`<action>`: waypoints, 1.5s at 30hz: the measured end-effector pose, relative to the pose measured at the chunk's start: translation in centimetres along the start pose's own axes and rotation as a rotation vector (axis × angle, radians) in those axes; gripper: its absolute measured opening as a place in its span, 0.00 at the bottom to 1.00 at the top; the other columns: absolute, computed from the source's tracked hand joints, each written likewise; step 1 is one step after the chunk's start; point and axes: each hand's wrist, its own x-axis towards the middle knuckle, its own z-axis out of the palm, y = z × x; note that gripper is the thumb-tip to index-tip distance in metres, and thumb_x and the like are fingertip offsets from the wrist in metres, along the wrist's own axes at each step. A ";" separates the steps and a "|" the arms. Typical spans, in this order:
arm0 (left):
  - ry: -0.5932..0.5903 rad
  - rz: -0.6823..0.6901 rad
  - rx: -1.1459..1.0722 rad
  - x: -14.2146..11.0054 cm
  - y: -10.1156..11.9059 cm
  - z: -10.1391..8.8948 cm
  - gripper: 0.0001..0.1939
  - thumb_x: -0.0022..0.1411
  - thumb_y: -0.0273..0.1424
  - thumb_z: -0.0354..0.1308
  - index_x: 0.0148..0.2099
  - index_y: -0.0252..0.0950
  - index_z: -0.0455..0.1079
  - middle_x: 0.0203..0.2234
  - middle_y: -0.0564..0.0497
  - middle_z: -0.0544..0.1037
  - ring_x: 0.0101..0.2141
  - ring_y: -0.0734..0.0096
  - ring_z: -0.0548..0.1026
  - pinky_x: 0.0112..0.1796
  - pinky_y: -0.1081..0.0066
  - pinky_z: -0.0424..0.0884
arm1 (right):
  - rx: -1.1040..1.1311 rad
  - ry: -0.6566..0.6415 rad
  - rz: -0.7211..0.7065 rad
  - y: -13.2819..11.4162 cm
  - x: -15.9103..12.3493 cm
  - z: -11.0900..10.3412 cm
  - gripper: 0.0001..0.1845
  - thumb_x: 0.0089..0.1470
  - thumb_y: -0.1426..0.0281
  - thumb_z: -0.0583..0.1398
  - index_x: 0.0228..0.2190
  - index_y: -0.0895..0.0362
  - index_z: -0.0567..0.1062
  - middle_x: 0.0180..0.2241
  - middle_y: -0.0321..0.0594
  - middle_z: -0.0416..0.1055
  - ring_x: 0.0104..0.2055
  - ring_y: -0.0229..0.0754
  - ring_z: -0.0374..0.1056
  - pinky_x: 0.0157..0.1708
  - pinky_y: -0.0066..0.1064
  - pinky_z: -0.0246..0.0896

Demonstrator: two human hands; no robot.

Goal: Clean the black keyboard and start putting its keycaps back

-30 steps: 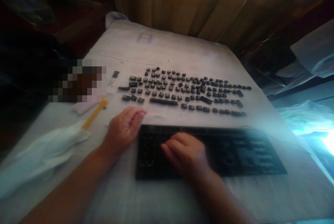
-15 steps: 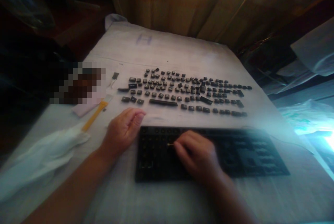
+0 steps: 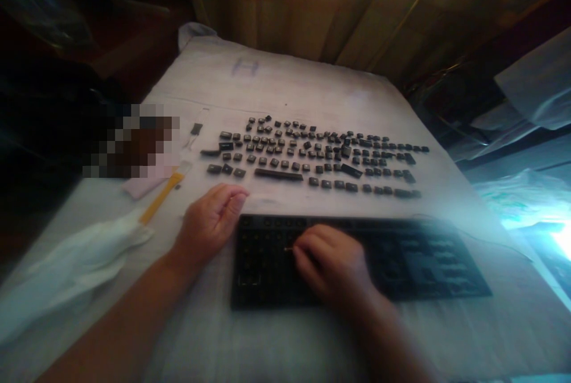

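Note:
A black keyboard [image 3: 401,252] with its keycaps off lies on the white-covered table. My right hand [image 3: 330,255] is closed over its left-middle part, gripping a thin stick with a pale tip [image 3: 288,249]; most of the stick is hidden in the fingers. The tip points left, at or just above the bare key sockets. Beside the keyboard's upper left corner rests my left hand [image 3: 216,213], fingers curled and thumb pressed to them; what they hold, if anything, is hidden. Loose black keycaps [image 3: 295,166] spread in rows beyond the keyboard, with a long space bar [image 3: 279,175] among them.
Left of my left hand are a yellow-handled brush [image 3: 163,195], a pink item [image 3: 145,184] and a crumpled white cloth [image 3: 75,267]. A small wire tool [image 3: 195,129] lies farther back. A cable [image 3: 495,240] runs off the keyboard's right side. Curtains [image 3: 285,2] hang behind the table.
My right hand has moved slightly right over the keyboard since a second ago, then a little back left. The stick's pale tip has come into sight. My left hand has stayed in place.

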 end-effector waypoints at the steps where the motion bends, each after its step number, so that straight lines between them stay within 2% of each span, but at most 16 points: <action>1: 0.000 0.000 0.002 0.0 0.0 0.0 0.17 0.71 0.42 0.46 0.42 0.39 0.73 0.37 0.49 0.80 0.37 0.64 0.79 0.40 0.66 0.74 | -0.003 0.003 -0.004 0.0 0.0 0.0 0.10 0.61 0.74 0.57 0.29 0.57 0.76 0.28 0.40 0.75 0.29 0.38 0.70 0.29 0.29 0.66; 5: -0.003 0.005 -0.001 0.0 0.0 0.0 0.17 0.71 0.43 0.46 0.42 0.39 0.73 0.36 0.49 0.80 0.38 0.64 0.79 0.41 0.66 0.74 | -0.007 -0.008 -0.027 -0.1 -0.1 0.1 0.09 0.62 0.74 0.57 0.32 0.57 0.77 0.30 0.41 0.76 0.30 0.40 0.72 0.30 0.29 0.67; 13: -0.008 0.001 -0.003 0.0 -0.1 0.0 0.17 0.70 0.43 0.47 0.42 0.39 0.73 0.36 0.50 0.80 0.37 0.64 0.79 0.41 0.66 0.74 | -0.054 -0.046 -0.049 -0.1 0.0 0.0 0.13 0.65 0.72 0.56 0.29 0.57 0.76 0.28 0.41 0.75 0.29 0.39 0.70 0.30 0.29 0.64; 31: -0.003 0.020 0.004 0.0 -0.2 0.1 0.16 0.70 0.42 0.47 0.42 0.39 0.73 0.36 0.50 0.80 0.37 0.65 0.78 0.42 0.66 0.73 | -0.062 -0.009 -0.030 0.0 0.2 0.4 0.20 0.66 0.68 0.56 0.22 0.56 0.72 0.23 0.38 0.71 0.25 0.37 0.64 0.26 0.28 0.57; 36: -0.007 0.017 0.009 0.0 -0.2 0.1 0.16 0.70 0.41 0.47 0.42 0.39 0.73 0.36 0.50 0.80 0.37 0.64 0.79 0.41 0.66 0.74 | 0.022 -0.010 0.013 0.0 0.2 0.3 0.17 0.66 0.70 0.56 0.24 0.57 0.72 0.24 0.38 0.71 0.26 0.37 0.65 0.27 0.28 0.59; 40: -0.011 -0.002 0.012 0.1 -0.2 0.0 0.17 0.70 0.42 0.47 0.43 0.39 0.73 0.37 0.49 0.80 0.37 0.64 0.79 0.40 0.65 0.74 | 0.166 0.046 0.084 0.1 0.2 -0.4 0.15 0.63 0.74 0.57 0.24 0.56 0.71 0.23 0.36 0.70 0.25 0.36 0.67 0.26 0.26 0.61; 45: -0.015 -0.010 0.007 0.1 -0.1 -0.2 0.17 0.70 0.43 0.48 0.42 0.39 0.73 0.36 0.50 0.80 0.37 0.64 0.78 0.41 0.66 0.74 | 0.148 0.086 0.120 0.6 0.1 -1.3 0.15 0.61 0.76 0.57 0.23 0.56 0.71 0.22 0.35 0.69 0.24 0.35 0.66 0.25 0.26 0.59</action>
